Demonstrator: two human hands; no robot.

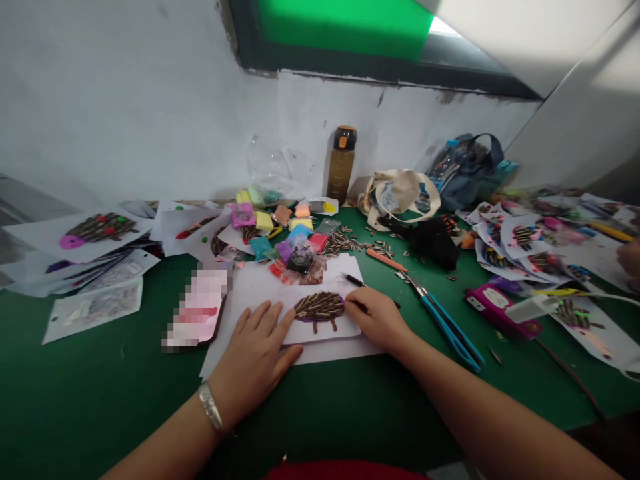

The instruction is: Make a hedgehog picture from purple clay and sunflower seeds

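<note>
A hedgehog-like figure (320,307) made of striped seeds, with a purple edge and two brown legs, lies on a white card (300,335) over larger white paper (240,287). My left hand (260,343) rests flat on the paper at the figure's left, fingers spread, holding nothing. At the figure's right end, my right hand (377,317) has thumb and index finger pinched together at the purple edge; anything between the fingertips is too small to make out. Behind that hand, a black pen (353,279) lies on the paper, partly hidden.
Clay packets (300,250) and loose seeds (345,241) lie behind the paper. A phone (200,307) is at left; blue tweezers (447,327) and a magenta box (500,310) are at right. A bottle (341,167) stands by the wall. Another person's hand (629,259) shows at far right.
</note>
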